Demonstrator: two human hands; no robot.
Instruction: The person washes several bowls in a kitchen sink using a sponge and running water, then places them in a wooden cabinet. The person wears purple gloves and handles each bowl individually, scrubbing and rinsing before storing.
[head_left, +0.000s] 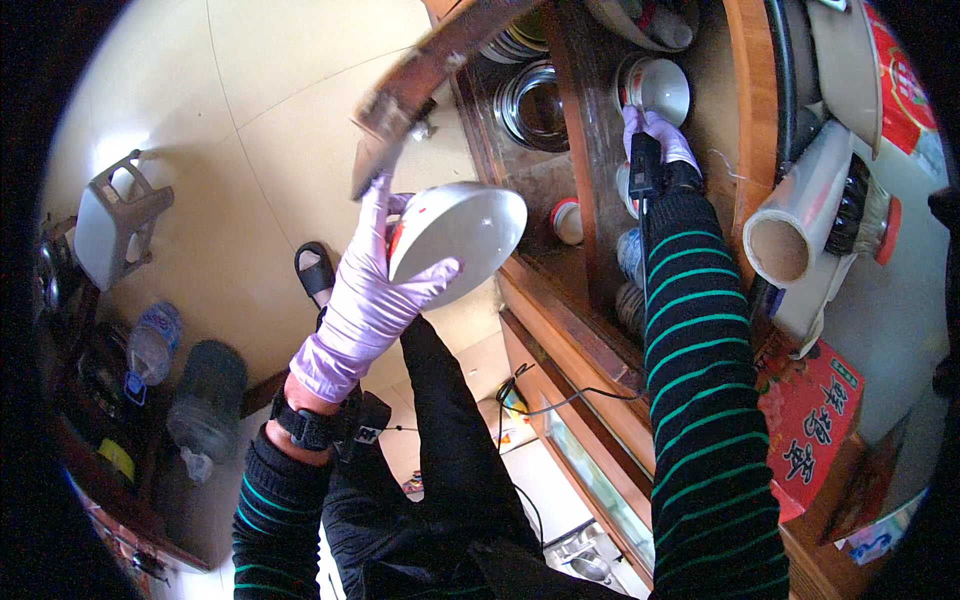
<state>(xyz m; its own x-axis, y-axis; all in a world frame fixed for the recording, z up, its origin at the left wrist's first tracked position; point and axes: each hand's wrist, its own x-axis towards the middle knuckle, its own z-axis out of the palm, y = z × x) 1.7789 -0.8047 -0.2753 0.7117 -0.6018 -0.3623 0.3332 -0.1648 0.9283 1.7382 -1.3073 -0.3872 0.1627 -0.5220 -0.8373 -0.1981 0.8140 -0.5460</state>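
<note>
My left hand, in a lilac glove, holds a white enamel-like bowl with red marks outside. The bowl is tilted on its side, my thumb over its rim and the fingers behind it. Inside the open wooden cabinet, my gloved right hand has its fingers at the lower rim of a white bowl, which lies sideways against other bowls. The wrist device partly hides that grip. Beside it, past a wooden divider, lie nested steel bowls and a small red-rimmed cup or jar.
A cabinet door swings out above my left hand. On the right, the cabinet top carries a plastic film roll, a red-lidded jar and a red printed bag. A plastic stool and water bottle are at left. A black cable hangs by the drawers.
</note>
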